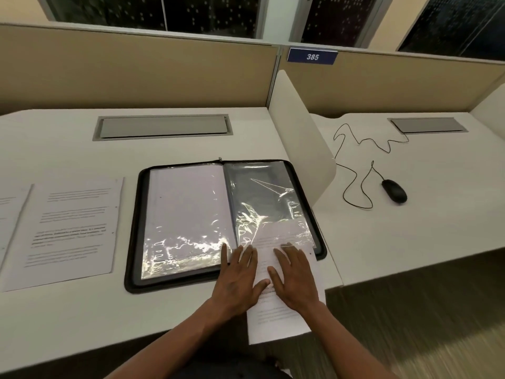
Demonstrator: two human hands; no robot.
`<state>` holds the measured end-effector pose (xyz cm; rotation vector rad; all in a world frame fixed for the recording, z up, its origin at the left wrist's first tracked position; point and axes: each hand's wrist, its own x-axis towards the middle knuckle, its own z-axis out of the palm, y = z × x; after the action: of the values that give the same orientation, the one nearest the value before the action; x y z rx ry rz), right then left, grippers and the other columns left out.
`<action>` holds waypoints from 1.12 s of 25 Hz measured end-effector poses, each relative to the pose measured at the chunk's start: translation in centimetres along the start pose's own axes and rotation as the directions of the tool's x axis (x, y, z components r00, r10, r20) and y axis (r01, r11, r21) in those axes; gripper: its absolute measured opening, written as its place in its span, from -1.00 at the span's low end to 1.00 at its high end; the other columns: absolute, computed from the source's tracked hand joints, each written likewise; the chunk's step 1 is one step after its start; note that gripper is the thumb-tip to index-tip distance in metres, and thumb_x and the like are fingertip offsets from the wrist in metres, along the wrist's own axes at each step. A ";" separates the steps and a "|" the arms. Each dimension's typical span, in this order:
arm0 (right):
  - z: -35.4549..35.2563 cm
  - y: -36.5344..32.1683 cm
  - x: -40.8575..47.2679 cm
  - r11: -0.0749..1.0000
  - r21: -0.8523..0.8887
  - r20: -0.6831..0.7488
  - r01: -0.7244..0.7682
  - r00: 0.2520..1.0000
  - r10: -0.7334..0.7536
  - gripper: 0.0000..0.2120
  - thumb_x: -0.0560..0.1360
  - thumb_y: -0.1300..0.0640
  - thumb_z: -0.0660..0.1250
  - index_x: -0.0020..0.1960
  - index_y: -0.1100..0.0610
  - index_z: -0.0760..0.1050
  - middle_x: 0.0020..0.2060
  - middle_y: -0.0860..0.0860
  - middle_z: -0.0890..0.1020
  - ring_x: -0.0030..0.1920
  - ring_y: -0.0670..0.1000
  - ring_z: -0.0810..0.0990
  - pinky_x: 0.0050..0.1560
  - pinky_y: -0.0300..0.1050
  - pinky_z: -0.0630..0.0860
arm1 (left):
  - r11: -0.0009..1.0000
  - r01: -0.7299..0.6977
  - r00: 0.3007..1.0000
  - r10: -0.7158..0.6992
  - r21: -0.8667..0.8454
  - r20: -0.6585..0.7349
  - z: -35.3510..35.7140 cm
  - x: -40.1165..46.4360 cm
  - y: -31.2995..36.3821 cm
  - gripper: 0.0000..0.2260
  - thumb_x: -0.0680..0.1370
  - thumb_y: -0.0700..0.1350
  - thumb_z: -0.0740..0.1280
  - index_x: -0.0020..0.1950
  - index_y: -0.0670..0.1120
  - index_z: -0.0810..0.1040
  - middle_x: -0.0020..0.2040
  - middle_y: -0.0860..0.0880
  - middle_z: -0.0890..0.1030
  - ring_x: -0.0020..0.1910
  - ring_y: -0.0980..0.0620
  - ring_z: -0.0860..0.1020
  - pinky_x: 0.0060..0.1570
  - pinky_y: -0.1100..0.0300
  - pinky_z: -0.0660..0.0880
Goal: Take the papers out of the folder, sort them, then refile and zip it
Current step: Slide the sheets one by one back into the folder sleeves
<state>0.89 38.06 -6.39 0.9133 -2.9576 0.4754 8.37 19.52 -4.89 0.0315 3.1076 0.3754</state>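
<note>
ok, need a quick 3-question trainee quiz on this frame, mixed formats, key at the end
1. True or false: the zip folder lies open on the desk.
2. The sheet under both hands is: A) fully inside the right-hand plastic sleeve, B) partly in it, with its near end hanging past the desk edge, C) lying left of the folder.
3. Fill in: the loose printed sheet lies to the ___ of the folder.

Key
1. True.
2. B. The left hand and right hand lie flat on it, fingers straight.
3. Left.
</note>
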 end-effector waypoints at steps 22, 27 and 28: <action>-0.9 1.0 3.0 0.998 -0.047 0.224 0.050 0.974 -0.038 -0.37 0.67 -0.24 -0.15 0.65 -0.01 -0.13 0.62 0.00 -0.15 0.61 0.02 -0.26 0.61 0.08 -0.13 | 0.988 -0.004 0.980 -0.026 -0.153 -0.196 -0.8 5.2 0.0 -0.89 0.56 -0.08 0.34 -0.02 -0.06 0.65 -0.08 0.00 0.65 -0.10 0.01 0.56 -0.04 0.06 0.58; -1.2 0.7 2.8 0.999 0.040 0.056 0.007 0.998 -0.009 -0.50 0.63 -0.20 0.09 0.38 0.08 0.45 0.43 0.12 0.46 0.45 0.16 0.41 0.46 0.15 0.36 | 0.961 0.070 0.960 -0.138 -0.268 -0.243 -0.7 5.1 1.1 -0.90 0.57 -0.11 0.35 0.03 -0.06 0.63 -0.02 0.00 0.63 -0.07 0.04 0.56 -0.01 0.20 0.54; -0.9 0.8 2.6 0.999 0.027 0.051 0.033 0.998 -0.034 -0.50 0.63 -0.19 0.08 0.40 0.09 0.44 0.43 0.11 0.46 0.46 0.15 0.40 0.48 0.16 0.35 | 0.960 0.071 0.961 -0.138 -0.271 -0.238 -0.7 5.2 1.2 -0.90 0.57 -0.11 0.34 0.04 -0.06 0.63 -0.01 0.00 0.62 -0.05 0.04 0.56 0.00 0.22 0.52</action>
<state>-1.80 37.51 -5.45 0.9914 -2.9836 0.4984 3.22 20.61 -3.99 -0.2011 3.2570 0.8438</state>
